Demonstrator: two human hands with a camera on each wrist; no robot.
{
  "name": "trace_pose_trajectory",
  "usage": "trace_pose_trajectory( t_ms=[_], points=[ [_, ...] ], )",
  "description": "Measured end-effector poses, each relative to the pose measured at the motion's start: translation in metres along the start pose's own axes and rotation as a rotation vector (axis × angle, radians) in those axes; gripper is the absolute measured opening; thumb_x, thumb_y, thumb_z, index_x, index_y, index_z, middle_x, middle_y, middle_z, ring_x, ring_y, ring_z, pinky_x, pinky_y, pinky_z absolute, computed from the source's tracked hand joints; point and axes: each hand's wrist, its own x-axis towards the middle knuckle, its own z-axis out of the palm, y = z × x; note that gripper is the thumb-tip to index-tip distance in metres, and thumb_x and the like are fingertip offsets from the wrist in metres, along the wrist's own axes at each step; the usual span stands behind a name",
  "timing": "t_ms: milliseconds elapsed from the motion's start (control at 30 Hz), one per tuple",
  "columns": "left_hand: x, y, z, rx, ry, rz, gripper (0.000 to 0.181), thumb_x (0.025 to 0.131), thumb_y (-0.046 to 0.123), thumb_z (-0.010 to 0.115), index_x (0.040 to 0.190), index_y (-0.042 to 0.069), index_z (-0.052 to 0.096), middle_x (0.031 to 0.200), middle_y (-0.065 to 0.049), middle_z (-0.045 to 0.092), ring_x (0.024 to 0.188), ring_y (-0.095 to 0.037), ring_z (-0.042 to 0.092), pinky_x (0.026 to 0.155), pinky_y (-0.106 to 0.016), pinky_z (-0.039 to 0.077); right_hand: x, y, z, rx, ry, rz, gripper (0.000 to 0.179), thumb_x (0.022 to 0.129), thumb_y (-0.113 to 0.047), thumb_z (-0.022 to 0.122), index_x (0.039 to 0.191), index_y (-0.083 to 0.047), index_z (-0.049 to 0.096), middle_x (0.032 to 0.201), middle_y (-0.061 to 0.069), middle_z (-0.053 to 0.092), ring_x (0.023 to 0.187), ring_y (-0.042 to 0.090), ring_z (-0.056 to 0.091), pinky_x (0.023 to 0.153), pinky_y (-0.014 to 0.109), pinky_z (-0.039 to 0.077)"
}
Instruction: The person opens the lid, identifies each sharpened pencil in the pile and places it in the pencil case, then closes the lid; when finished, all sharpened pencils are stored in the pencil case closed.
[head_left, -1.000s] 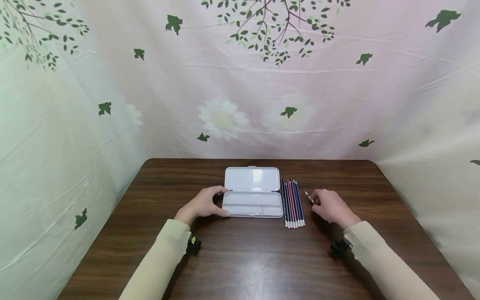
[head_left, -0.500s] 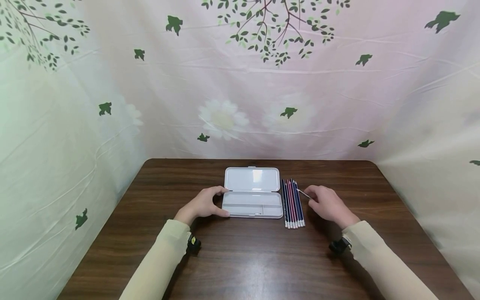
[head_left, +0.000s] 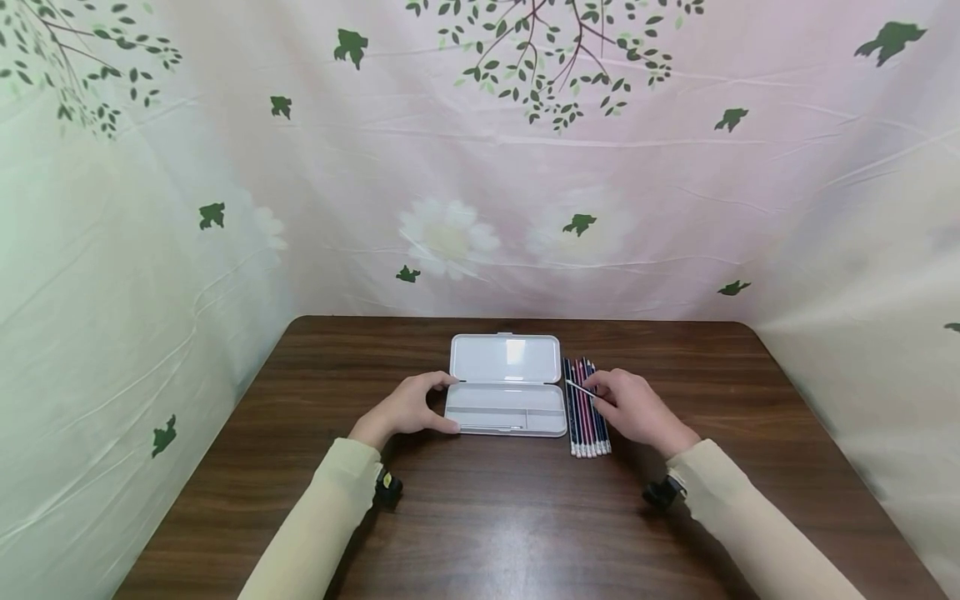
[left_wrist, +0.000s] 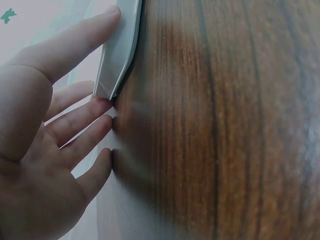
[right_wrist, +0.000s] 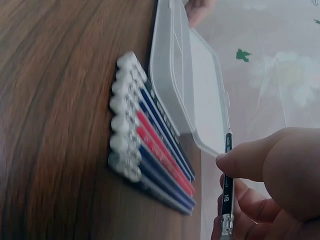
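Note:
The open white pencil case (head_left: 504, 360) lies on the table with its lid tipped back. At its left end is my left hand (head_left: 405, 406), holding it with the thumb on the front edge and fingers by the back; the left wrist view shows the thumb along the case (left_wrist: 120, 55). My right hand (head_left: 636, 406) pinches a dark pencil (right_wrist: 228, 195), marked HB, between thumb and fingers. Its pale tip points left, and it hangs over a row of pencils (head_left: 581, 425) beside the case. Dark, blue and red barrels with white erasers make up this row (right_wrist: 155, 137).
The case's bottom tray (head_left: 491, 398) has a long compartment and smaller ones along the front. Dark wood table (head_left: 510, 517) runs under everything. A pale cloth (head_left: 480, 167) with leaves and flowers hangs behind and at both sides.
My right hand has lifted the pencil and carried it left, from right of the row to above it, turning its tip toward the case. The left hand and case have stayed put.

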Motion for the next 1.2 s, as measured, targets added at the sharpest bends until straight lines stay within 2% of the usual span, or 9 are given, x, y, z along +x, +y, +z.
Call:
trace_pose_trajectory(
  t_ms=[167, 500, 667, 967, 1200],
  points=[
    [0.000, -0.001, 0.000, 0.001, -0.001, -0.001, 0.079, 0.072, 0.041, 0.098, 0.141, 0.021, 0.064, 0.135, -0.003, 0.064, 0.126, -0.024, 0.056, 0.111, -0.048, 0.046, 0.008, -0.013, 0.010, 0.013, -0.014, -0.056, 0.022, 0.094, -0.002, 0.072, 0.115, -0.005, 0.075, 0.091, 0.003, 0.070, 0.081, 0.016, 0.061, 0.072, 0.039, 0.054],
    [0.001, 0.000, 0.001, 0.003, 0.004, -0.009, 0.079, 0.072, 0.041, 0.098, 0.140, 0.020, 0.065, 0.135, -0.003, 0.064, 0.127, -0.024, 0.056, 0.111, -0.048, 0.046, 0.023, -0.044, 0.028, 0.027, -0.024, -0.140, 0.016, 0.093, 0.000, 0.076, 0.108, -0.006, 0.078, 0.097, 0.004, 0.076, 0.084, 0.014, 0.068, 0.074, 0.035, 0.058],
    [0.001, 0.001, 0.000, 0.006, 0.000, -0.003, 0.079, 0.072, 0.041, 0.098, 0.140, 0.019, 0.064, 0.135, -0.004, 0.064, 0.127, -0.025, 0.056, 0.111, -0.048, 0.046, 0.031, -0.059, 0.034, 0.027, -0.034, -0.177, 0.018, 0.091, 0.005, 0.076, 0.107, -0.005, 0.079, 0.101, 0.005, 0.078, 0.086, 0.015, 0.071, 0.076, 0.034, 0.059],
    [0.001, 0.001, -0.001, 0.007, 0.000, -0.001, 0.079, 0.073, 0.040, 0.098, 0.142, 0.018, 0.064, 0.136, -0.004, 0.063, 0.128, -0.024, 0.056, 0.112, -0.048, 0.045, 0.041, -0.077, 0.052, 0.036, -0.092, -0.249, 0.023, 0.090, 0.011, 0.070, 0.104, -0.005, 0.079, 0.099, 0.005, 0.077, 0.086, 0.016, 0.070, 0.080, 0.034, 0.060],
    [0.001, 0.000, 0.000, -0.005, 0.001, -0.001, 0.079, 0.073, 0.041, 0.098, 0.141, 0.018, 0.064, 0.136, -0.003, 0.064, 0.126, -0.024, 0.056, 0.111, -0.050, 0.045, 0.048, -0.088, 0.069, 0.030, -0.096, -0.286, 0.017, 0.091, 0.005, 0.073, 0.100, -0.008, 0.080, 0.097, 0.001, 0.078, 0.087, 0.014, 0.071, 0.081, 0.035, 0.059]
  ],
)
